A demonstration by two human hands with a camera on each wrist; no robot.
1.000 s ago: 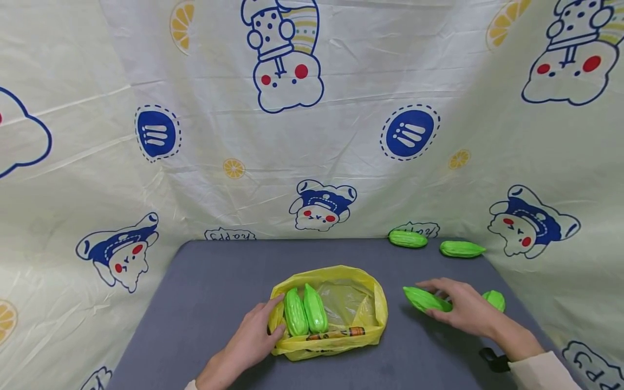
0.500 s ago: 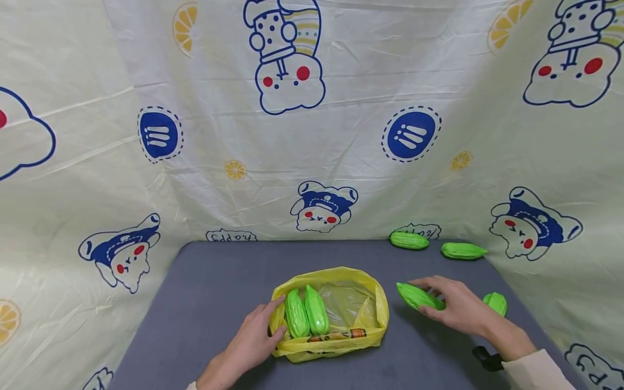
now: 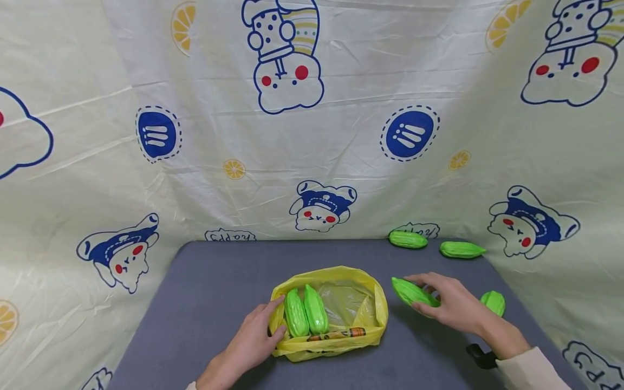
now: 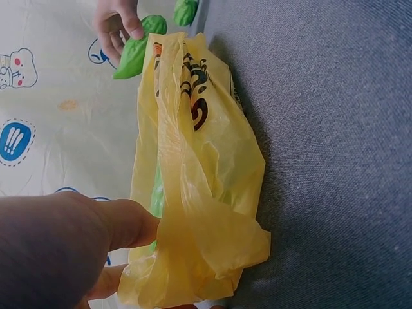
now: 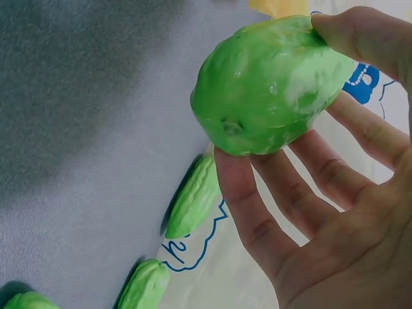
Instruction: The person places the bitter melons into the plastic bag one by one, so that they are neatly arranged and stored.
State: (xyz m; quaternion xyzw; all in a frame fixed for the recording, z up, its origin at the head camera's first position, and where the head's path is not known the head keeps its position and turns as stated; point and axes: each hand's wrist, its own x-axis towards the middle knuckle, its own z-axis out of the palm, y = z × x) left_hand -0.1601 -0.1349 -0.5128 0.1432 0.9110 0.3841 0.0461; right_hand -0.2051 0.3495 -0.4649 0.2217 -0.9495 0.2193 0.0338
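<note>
The yellow bag (image 3: pixel 336 352) stood wide-mouthed on the desk (image 3: pixel 214 276), two green gourds (image 3: pixel 296 313) (image 3: pixel 316 310) side by side in its left half. The left hand (image 3: pixel 254 331) held the bag's left rim, probably to steady the opening. Just right of the bag, the right hand (image 3: pixel 450 302) pinched a raised gourd (image 3: pixel 410 291) between thumb and fingers, leaving the tip nearest the bag free. Three loose gourds (image 3: pixel 407 239) (image 3: pixel 460 249) (image 3: pixel 493 303) lay right of it.

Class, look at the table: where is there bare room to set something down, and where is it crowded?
Bare: the table left of the left hand and bag, and the strip between bag and backdrop. Crowded: the right side, with two far gourds, a nearer gourd and a held gourd in the right hand.
</note>
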